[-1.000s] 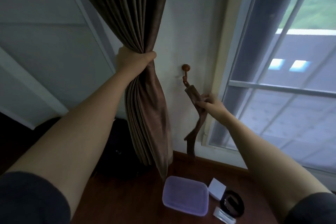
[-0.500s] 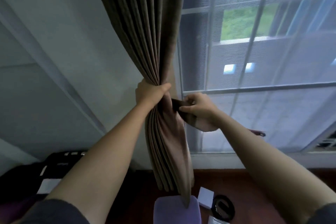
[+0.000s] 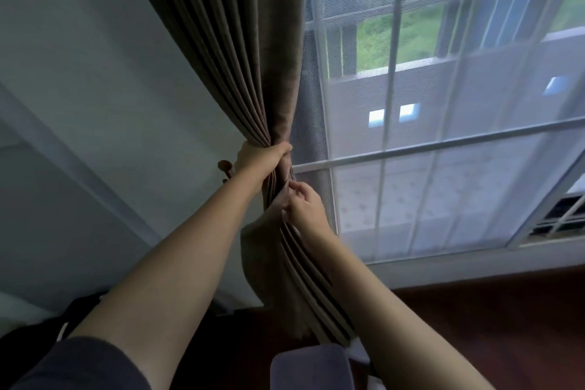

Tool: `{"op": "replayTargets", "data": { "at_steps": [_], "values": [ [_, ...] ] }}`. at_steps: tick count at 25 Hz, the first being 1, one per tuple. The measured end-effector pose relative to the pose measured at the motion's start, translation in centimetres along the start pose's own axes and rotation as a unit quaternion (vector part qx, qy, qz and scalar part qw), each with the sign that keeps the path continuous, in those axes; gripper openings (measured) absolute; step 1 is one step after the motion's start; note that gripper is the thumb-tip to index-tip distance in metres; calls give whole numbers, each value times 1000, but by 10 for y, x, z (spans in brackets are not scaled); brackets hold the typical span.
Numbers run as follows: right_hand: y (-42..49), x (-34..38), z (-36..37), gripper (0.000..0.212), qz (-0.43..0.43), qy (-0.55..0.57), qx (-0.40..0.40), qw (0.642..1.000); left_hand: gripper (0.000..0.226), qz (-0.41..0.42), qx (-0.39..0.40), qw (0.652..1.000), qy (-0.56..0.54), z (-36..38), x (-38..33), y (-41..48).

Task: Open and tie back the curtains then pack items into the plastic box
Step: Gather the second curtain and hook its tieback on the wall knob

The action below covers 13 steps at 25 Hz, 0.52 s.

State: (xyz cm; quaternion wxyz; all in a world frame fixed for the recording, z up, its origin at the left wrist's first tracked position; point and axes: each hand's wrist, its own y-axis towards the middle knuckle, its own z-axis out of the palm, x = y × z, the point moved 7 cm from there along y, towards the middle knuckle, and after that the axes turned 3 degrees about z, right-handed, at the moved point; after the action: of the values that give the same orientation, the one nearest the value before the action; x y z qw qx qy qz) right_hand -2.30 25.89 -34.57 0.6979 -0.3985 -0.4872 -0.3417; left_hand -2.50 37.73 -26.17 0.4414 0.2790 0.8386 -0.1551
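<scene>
Looking down from the head view, we see the brown curtain [image 3: 240,57] gathered into one pleated bundle at the left edge of the window [image 3: 443,149]. The left hand [image 3: 259,157] is wrapped tightly round the bundle at its narrowest point, thumb across the front. Just below, the right hand [image 3: 302,206] pinches the curtain's window-side edge between thumb and fingertips. We cannot tell whether a tie-back band lies under those fingertips, since cloth and shadow share one colour. A wooden wall hook [image 3: 225,165] shows just beside the left wrist, which covers its lower part. Below the hands the curtain flares and hangs to the dark floor [image 3: 490,310], its hem lost in shadow. The plastic box [image 3: 311,367], with a lavender lid, lies on the floor under the hem, between the forearms. It is cut off by the bottom edge and partly masked by the right forearm. A pale object [image 3: 357,355] just beside it is too hidden to identify. A dark shape [image 3: 82,304] at lower left is blurred, and the left arm overlaps it.
</scene>
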Motion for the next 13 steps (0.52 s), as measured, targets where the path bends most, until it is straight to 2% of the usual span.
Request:
{"op": "replayTargets", "data": {
  "at_steps": [3,6,10,11,13],
  "values": [
    [-3,-5,8,37,-8,5,-4,1000,73,-2,57,998,-37,6,1,6],
    [1,-4,8,46,-14,-58,-40,997,77,10,119,990,-76,12,-2,9],
    [9,5,5,70,-3,-165,-91,982,43,32,176,980,-87,17,-5,11],
    [11,8,6,72,-7,-199,-94,975,43,34,184,978,-87,17,-7,11],
    [17,14,10,63,-25,-268,-99,958,46,29,201,975,-88,16,-9,7]
  ]
}}
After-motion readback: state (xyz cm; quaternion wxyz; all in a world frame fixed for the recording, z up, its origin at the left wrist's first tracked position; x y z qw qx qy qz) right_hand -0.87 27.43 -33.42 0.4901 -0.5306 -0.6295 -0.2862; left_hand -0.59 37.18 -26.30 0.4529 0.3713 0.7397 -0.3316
